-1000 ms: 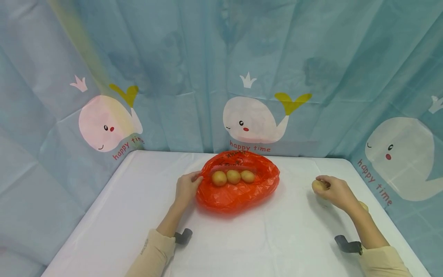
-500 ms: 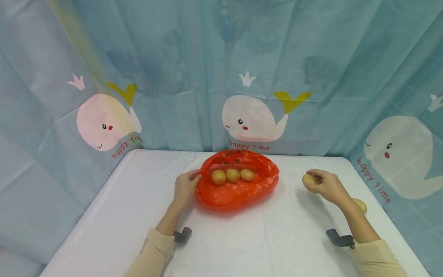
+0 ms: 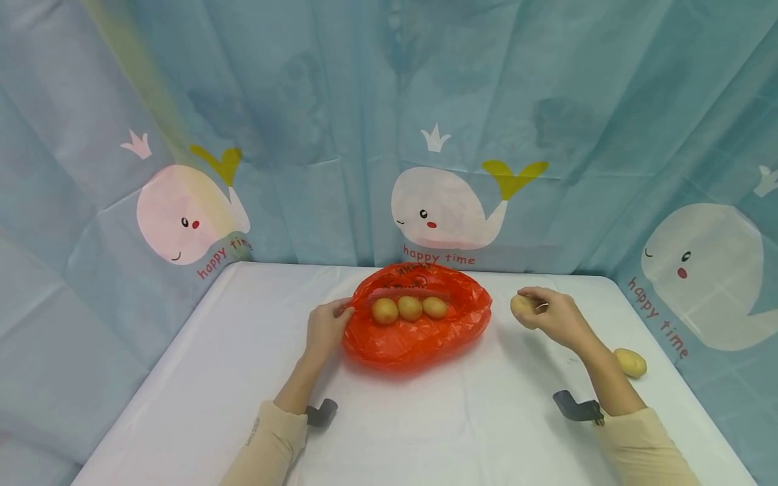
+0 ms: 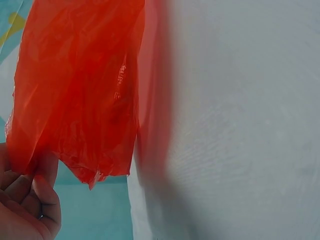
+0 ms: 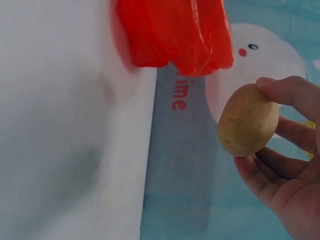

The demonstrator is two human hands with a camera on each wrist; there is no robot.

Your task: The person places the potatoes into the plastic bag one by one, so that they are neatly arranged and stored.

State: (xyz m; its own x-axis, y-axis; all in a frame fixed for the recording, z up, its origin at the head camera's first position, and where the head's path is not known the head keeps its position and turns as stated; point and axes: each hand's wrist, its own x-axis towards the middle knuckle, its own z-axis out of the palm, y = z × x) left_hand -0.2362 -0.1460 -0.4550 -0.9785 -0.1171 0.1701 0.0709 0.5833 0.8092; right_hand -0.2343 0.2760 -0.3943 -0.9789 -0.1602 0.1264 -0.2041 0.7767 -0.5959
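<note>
A red plastic bag lies with its mouth spread at the back middle of the table, three potatoes in a row inside it. My left hand pinches the bag's left edge between thumb and fingers; the left wrist view shows the thin plastic hanging from that grip. To the right of the bag, my right hand holds a potato above the table by thumb and fingertips. Dark specks mark its pale skin. Between this potato and the bag's right edge there is a small gap.
Another potato lies on the white table near its right edge, beside my right forearm. Behind the table hangs a blue curtain with whale prints.
My right hand has carried its potato leftward toward the bag and slightly back. The potato by the right forearm has come into full view. My left hand keeps its grip on the bag.
</note>
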